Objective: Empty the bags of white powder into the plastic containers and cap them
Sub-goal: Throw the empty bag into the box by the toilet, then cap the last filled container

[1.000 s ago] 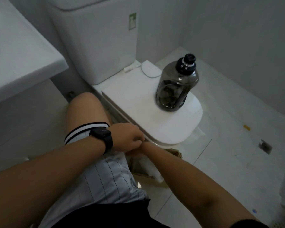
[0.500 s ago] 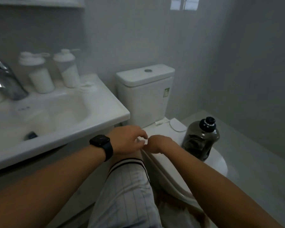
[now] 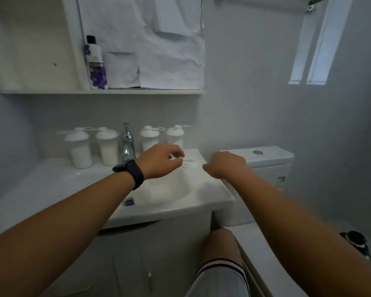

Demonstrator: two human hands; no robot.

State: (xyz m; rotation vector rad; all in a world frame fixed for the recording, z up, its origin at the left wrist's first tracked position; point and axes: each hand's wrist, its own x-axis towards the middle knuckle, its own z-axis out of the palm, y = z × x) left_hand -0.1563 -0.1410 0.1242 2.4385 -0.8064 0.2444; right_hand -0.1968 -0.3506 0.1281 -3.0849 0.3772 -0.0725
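Containers (image 3: 126,144), 4 capped w/ white powder, stand in a row just beyond both hands. Left hand (image 3: 160,160) & right hand (image 3: 225,165) hover apart, fingers loosely curled; blur hides whether either pinches anything. Small whitish bag-like thing (image 3: 190,162) between them, too blurry to ID.

You stand at a white sink (image 3: 51,187). Above it hangs a white cabinet (image 3: 32,50). Right of the sink sits a toilet tank (image 3: 272,161), below a small bright window (image 3: 315,50). The walls are pale grey.
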